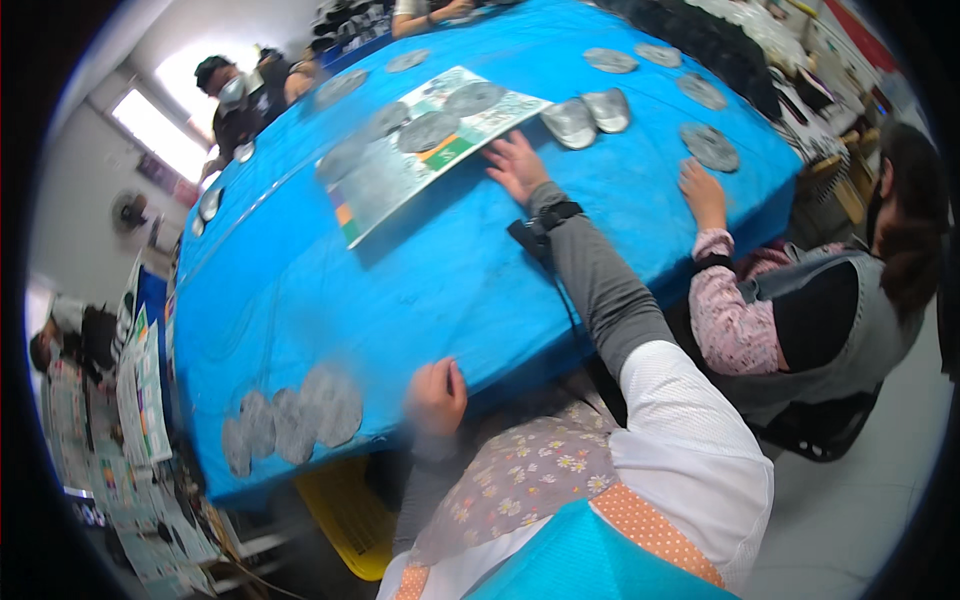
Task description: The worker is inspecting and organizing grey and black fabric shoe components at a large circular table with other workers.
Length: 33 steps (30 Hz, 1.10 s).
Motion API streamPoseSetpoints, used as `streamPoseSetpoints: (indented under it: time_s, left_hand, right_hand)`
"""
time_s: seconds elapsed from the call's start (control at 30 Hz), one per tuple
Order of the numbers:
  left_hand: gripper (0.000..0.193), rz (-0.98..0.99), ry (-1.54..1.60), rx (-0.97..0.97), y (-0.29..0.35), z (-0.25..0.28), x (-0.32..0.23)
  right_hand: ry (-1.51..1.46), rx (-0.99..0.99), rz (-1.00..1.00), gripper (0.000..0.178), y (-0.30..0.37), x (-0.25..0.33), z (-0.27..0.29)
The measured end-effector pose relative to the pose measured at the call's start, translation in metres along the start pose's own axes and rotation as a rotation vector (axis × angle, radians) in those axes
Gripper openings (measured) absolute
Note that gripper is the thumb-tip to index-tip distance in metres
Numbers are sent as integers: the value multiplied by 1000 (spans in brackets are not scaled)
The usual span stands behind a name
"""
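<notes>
A flat, rectangular board printed in green and white (pixel 382 205) lies aslant on a blue-covered table (pixel 450 290), its long axis running from the wearer's near left toward the far right, one short end facing left. Grey, fuzzy-looking oval pads (pixel 428 132) sit on top.

From where I stand, the worker's bare right hand (pixel 515 166) is by the board's near edge, toward its right end, fingers apart and not closed on anything; whether the fingertips touch the edge I cannot tell. The board lies ahead and to the left of that hand. Two rounded grey-and-white pieces (pixel 587 119) sit just beyond it to the right.

The left hand (pixel 437 397), blurred and well apart from the board, is curled at the table's near edge; I cannot tell whether it holds anything. To its left, more grey ovals (pixel 333 405) overlap in a row, near a yellow plastic basket (pixel 345 520) below the tabletop.

At right, a seated co-worker (pixel 820 310) reaches toward a grey disc (pixel 710 147).
</notes>
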<state>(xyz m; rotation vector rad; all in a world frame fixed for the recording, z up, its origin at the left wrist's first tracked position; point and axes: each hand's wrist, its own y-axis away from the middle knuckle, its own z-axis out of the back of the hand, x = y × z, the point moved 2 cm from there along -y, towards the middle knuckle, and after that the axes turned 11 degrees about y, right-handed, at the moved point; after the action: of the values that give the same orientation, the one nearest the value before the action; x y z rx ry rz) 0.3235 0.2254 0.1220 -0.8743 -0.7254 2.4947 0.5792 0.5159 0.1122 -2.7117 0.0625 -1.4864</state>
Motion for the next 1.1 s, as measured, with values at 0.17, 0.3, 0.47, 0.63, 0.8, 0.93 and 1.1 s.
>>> streamPoseSetpoints:
  time_s: [0.17, 0.3, 0.47, 0.63, 0.8, 0.93, 1.1]
  left_hand:
    - [2, -47, -59, -11, -1, 1, -4]
    - [2, -44, -82, -9, -2, 2, -5]
    - [2, -70, -64, 10, -2, 6, -6]
    - [3, -29, -59, 27, -4, 9, -2]
    - [4, -17, -81, -22, -1, 11, 5]
    - [5, -37, -47, -33, 3, 12, 9]
    - [6, -50, -53, -40, 4, 15, 8]
  right_hand:
    - [-209, 108, -47, 56, -6, -10, -11]
    - [-163, -19, -137, 60, -13, -21, -27]
    - [-64, -114, -116, 42, -26, -33, -41]
    - [27, -18, -143, 29, -22, -34, -40]
    - [307, 25, -188, 25, -14, -34, -47]
    - [441, 38, -154, 22, -8, -40, -54]
    - [435, 111, -124, 24, -5, -40, -55]
